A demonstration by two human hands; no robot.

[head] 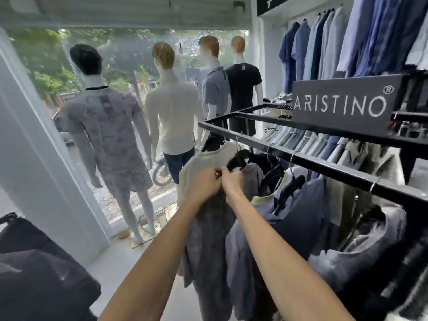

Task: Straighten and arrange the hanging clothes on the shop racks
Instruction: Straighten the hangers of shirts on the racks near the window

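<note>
Frame centre: our left hand [206, 183] and right hand [232, 181] both pinch the collar of a grey shirt [208, 232] hanging from the black rack [324, 162], right of frame.

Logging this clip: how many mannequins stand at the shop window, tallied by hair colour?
Black-haired mannequin: 1
Brown-to-ginger-haired mannequins: 3
Total: 4
</note>
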